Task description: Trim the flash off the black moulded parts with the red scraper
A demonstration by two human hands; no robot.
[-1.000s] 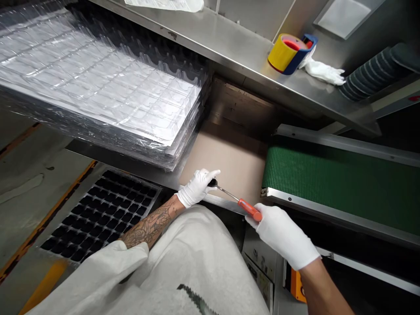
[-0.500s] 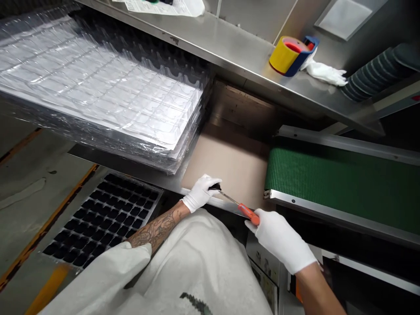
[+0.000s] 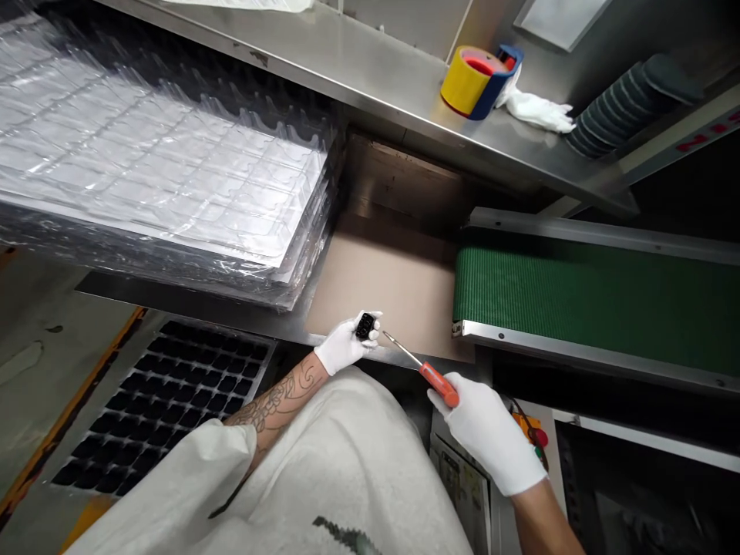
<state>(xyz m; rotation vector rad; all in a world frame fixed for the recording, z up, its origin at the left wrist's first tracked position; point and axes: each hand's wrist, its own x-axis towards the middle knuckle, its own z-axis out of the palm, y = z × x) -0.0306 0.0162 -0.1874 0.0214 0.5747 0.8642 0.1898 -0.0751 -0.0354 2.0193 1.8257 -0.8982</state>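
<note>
In my gloved left hand (image 3: pixel 341 347) lies a small black plastic part (image 3: pixel 364 326), held by the fingers over the table's front edge. Its face with recesses shows toward me. My gloved right hand (image 3: pixel 489 424) grips a screwdriver (image 3: pixel 438 384) by its orange-red handle. The metal shaft points up and left, and its tip is just right of the black part, apart from it. Beneath the hands is a brown board (image 3: pixel 381 270) on the work table.
Stacked clear plastic trays (image 3: pixel 173 169) stand left. A green conveyor belt (image 3: pixel 578 301) runs off right. On the metal shelf (image 3: pixel 324 69) are yellow and blue tape rolls (image 3: pixel 465 81), a white glove (image 3: pixel 537 110) and stacked dark discs (image 3: pixel 624 108). A tray of black parts (image 3: pixel 167 401) sits low left.
The screwdriver's tip has come away from the black part. My left hand has turned so that the part's face shows. The whole view has shifted a little to the right.
</note>
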